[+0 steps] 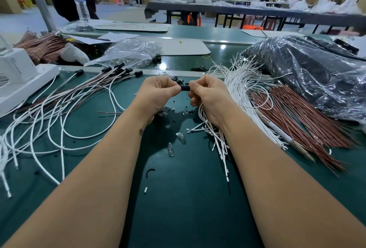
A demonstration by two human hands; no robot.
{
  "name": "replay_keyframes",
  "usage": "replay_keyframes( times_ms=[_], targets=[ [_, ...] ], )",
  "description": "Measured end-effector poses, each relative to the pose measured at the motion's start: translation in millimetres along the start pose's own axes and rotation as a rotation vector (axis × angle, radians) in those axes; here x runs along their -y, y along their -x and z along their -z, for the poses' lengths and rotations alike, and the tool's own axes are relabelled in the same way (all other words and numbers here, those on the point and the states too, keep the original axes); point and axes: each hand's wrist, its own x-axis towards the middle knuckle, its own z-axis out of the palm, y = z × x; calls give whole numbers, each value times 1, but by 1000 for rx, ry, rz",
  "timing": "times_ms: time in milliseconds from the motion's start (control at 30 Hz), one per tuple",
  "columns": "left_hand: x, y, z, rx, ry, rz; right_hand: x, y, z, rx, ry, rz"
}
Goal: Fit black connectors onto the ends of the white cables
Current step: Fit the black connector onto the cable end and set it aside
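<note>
The left hand (158,91) and right hand (208,93) meet knuckle to knuckle, both pinching one black connector (185,87) between their fingertips. White cables (202,113) run down out of the right palm, joining the loose bundle of white cables (237,89) just right of that hand. Left of the left hand lie finished cables (111,77) already capped in black. Spare connectors (176,79) sit just beyond the knuckles on the green table (188,198), and small glass bulbs (170,149) lie between the forearms
</note>
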Motion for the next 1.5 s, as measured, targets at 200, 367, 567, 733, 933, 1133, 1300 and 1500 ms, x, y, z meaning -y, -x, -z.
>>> replay_keyframes(
  times_ms=[200,367,567,733,933,1133,1300,1500],
  targets=[
    [2,-1,-5,-30,-242,-55,-1,-2,-3,-70,78,13],
    [0,2,-8,-10,-469,-177,-3,-3,-3,-101,40,9],
    [-1,6,-11,64,-456,-296,-2,-5,-1,-72,-16,28],
    [6,0,-9,42,-344,-230,-1,-7,2,-113,-122,15],
    [10,-3,-8,26,-322,-233,-3,-8,2,-89,-73,9],
    [9,-1,-6,42,-293,-236,-3,-8,2,-76,-69,6],
    [5,0,-7,61,-317,-251,-3,-8,2,-60,-13,36],
    [4,-1,-5,75,-329,-252,-4,-6,2,19,-6,54]
  ],
)
